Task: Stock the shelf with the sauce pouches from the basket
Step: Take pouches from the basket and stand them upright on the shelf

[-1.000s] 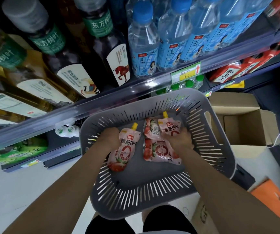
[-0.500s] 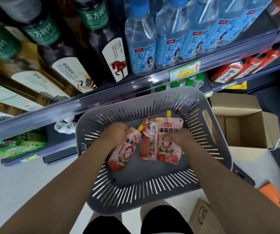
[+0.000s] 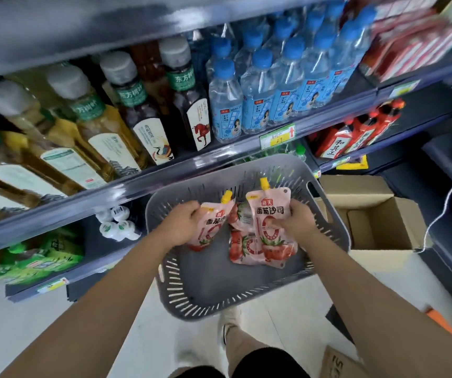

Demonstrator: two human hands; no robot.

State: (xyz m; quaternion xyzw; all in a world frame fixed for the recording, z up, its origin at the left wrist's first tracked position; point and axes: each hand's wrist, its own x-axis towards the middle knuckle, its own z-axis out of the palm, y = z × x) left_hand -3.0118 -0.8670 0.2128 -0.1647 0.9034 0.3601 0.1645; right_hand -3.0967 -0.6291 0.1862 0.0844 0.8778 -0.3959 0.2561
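Note:
A grey slotted basket [image 3: 219, 301] stands on the floor in front of the shelf [image 3: 165, 175]. My left hand [image 3: 178, 225] grips a pink tomato sauce pouch [image 3: 211, 225] with a yellow spout, lifted off the basket floor. A second, larger-looking pouch [image 3: 270, 211] is held upright by my right hand [image 3: 298, 225]. A third pouch [image 3: 242, 249] lies flat in the basket between and under them, partly hidden.
Tea bottles [image 3: 126, 118] and blue-capped water bottles [image 3: 260, 88] fill the shelf above the basket. Red packs [image 3: 355, 135] sit on a lower shelf at right. An open cardboard box [image 3: 369, 219] stands right of the basket. My feet are below the basket.
Both hands have closed on a pouch each and raised them off the basket floor. The camera has tilted up, showing more of the shelves.

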